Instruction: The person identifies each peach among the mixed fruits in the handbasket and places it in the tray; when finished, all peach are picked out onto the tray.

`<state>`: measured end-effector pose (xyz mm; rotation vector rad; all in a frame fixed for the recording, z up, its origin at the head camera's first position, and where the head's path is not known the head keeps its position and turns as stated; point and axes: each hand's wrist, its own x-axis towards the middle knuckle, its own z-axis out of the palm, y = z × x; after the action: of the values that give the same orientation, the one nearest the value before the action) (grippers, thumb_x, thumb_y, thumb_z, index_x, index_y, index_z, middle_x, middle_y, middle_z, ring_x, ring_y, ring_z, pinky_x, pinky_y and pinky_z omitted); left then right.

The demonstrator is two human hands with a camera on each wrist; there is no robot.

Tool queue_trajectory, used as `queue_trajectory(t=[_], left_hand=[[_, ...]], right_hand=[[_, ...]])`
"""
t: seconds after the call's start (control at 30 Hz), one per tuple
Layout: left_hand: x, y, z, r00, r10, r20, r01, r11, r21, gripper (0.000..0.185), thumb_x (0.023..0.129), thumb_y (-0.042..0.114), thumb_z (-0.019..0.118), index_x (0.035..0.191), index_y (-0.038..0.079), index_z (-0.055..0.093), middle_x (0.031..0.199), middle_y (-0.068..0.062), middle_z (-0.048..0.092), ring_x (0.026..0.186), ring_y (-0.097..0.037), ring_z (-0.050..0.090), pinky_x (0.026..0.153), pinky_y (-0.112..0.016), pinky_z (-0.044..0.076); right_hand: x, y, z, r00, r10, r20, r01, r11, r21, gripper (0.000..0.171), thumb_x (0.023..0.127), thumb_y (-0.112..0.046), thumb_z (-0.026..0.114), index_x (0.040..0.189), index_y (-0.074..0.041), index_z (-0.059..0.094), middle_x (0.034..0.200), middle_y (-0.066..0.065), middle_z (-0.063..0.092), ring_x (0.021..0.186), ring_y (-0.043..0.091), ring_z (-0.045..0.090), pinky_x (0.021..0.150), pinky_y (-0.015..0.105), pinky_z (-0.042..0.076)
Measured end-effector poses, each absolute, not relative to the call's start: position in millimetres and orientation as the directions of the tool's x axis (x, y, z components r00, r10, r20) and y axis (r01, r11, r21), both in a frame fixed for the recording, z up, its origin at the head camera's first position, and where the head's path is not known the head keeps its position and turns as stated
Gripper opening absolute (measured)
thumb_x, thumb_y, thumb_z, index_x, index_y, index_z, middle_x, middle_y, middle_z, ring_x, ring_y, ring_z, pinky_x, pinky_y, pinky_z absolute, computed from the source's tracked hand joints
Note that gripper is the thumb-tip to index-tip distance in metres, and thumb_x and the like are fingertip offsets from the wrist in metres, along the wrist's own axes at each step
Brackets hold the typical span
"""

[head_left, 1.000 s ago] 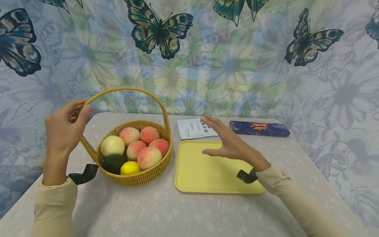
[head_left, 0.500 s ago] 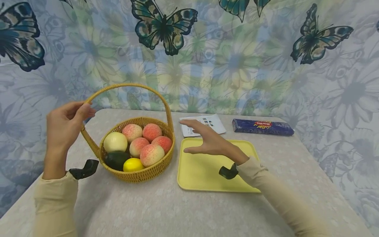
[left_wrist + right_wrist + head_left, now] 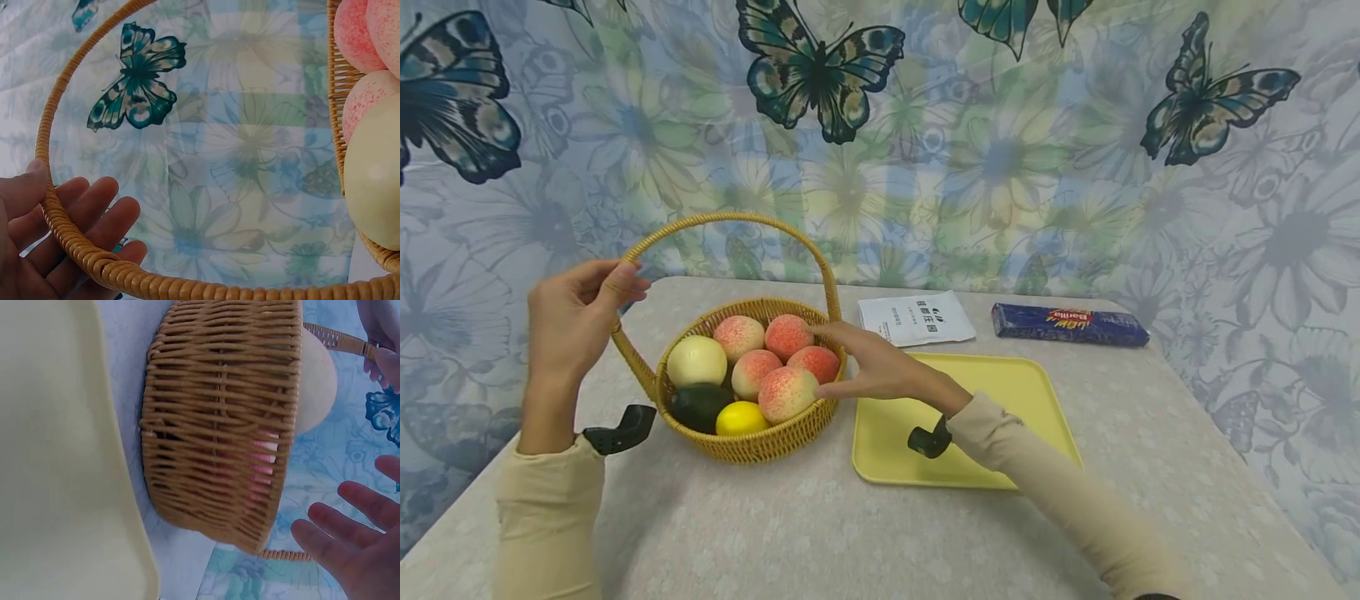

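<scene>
1. A woven basket (image 3: 752,442) on the table (image 3: 820,533) is filled with peaches (image 3: 787,393), a lemon (image 3: 741,417) and other round fruit.
2. Its arched handle (image 3: 730,218) is grasped by the left hand (image 3: 576,317).
3. The right hand (image 3: 880,369) is held relaxed, fingers straight, over the basket rim beside a smooth yellow tray (image 3: 1000,417).

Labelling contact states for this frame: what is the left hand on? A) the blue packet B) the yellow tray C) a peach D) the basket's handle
D: the left hand grips the handle of the wicker basket, with the fingers curled behind the woven hoop in the left wrist view; the yellow tray lies across the basket from it.
</scene>
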<state>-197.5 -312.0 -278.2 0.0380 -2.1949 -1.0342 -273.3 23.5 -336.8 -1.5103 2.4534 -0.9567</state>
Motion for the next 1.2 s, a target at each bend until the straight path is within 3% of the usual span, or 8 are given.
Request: queue_trajectory(t=[0.23,0.5,0.67,1.2], left_hand=[[-197,-314,-280,-0.750,-0.301,0.589,0.255,0.690,0.678,0.037,0.096,0.034,0.057,0.116,0.004,0.069,0.075,0.035,0.059,0.071,0.014,0.060,0.053,-0.010,0.042],[-197,-315,-280,-0.750,-0.311,0.584,0.238,0.696,0.677,0.037,0.096,0.034,0.057,0.117,0.005,0.068,0.075,0.036,0.057,0.071,0.014,0.060,0.053,-0.008,0.043],[-197,-313,-279,-0.752,-0.310,0.582,0.240,0.694,0.679,0.037,0.096,0.034,0.057,0.116,0.005,0.069,0.074,0.035,0.058,0.070,0.015,0.060,0.052,-0.010,0.042],[-198,-312,-279,-0.748,-0.301,0.591,0.239,0.708,0.664,0.036,0.097,0.034,0.056,0.115,0.005,0.069,0.074,0.036,0.057,0.069,0.015,0.059,0.052,-0.010,0.041]], right_hand=[[-271,4,-339,-0.489,-0.860,0.144,-0.756,0.336,-0.562,0.079,0.086,-0.046,0.068,0.150,-0.018,0.032,0.150,0.001,0.038,0.128,0.021,0.049,0.103,0.034,0.041],[-267,-11,-340,-0.424,-0.896,0.131,-0.796,0.300,-0.526,0.076,0.087,-0.044,0.068,0.148,-0.013,0.036,0.145,0.003,0.045,0.128,0.015,0.049,0.104,0.024,0.038],[-266,-17,-340,-0.418,-0.902,0.106,-0.793,0.306,-0.528,0.077,0.086,-0.045,0.069,0.148,-0.012,0.037,0.144,0.004,0.047,0.125,0.010,0.050,0.103,0.021,0.039],[-264,-26,-339,-0.398,-0.916,0.042,-0.847,0.349,-0.401,0.071,0.088,-0.043,0.066,0.146,-0.010,0.041,0.145,0.004,0.046,0.134,0.014,0.041,0.111,0.023,0.030]])
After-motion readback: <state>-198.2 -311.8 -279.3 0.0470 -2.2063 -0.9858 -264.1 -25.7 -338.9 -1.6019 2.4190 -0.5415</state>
